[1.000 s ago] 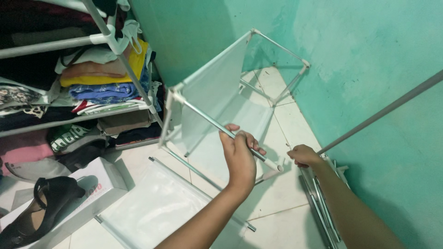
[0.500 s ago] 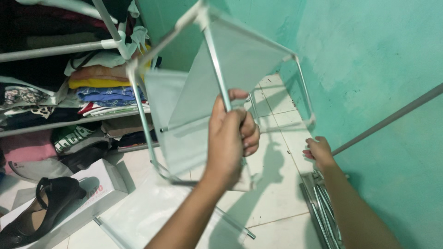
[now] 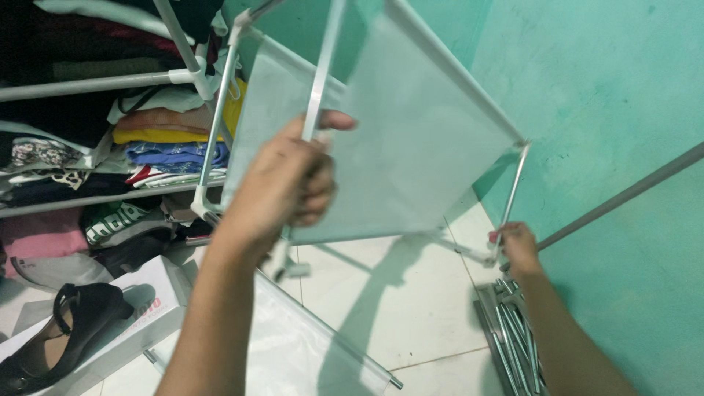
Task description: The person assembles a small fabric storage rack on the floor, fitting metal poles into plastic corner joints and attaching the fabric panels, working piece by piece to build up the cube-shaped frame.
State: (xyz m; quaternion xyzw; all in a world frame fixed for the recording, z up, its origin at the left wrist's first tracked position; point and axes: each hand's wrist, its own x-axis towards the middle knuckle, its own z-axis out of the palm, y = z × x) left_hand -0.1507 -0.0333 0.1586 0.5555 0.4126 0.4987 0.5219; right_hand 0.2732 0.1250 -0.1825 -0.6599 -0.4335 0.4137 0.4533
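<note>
Gripping item: left hand [image 3: 282, 187], centre of the frame, fingers curled tight around a white metal tube of the frame-and-fabric shelf unit [image 3: 396, 139], thumb pressed on the tube near the top of the fist.

Shelf unit: pale grey-white fabric panels stretched between thin white metal tubes with white plastic corner joints; held raised and tilted, filling the upper middle of the frame, off the floor.

Right hand [image 3: 515, 246], lower right of the frame: closed around the lower end of a thin metal tube of the same unit, at a corner joint just above the floor.

Bundle of loose grey metal tubes [image 3: 513, 337]: lying on the floor at lower right, directly below the right hand, beside the teal painted wall [image 3: 609, 95].

White tiled floor [image 3: 411, 308]: carries the shadow of the raised unit.

Second white fabric panel with tube edge [image 3: 301, 345]: flat on the floor, bottom centre, under the left forearm.

Open rack of folded clothes [image 3: 147, 147]: left side of the frame, stacked in yellow, blue, orange and dark colours.

White cardboard box [image 3: 139, 308]: lower left, with a black shoe [image 3: 62, 345] lying on it.
</note>
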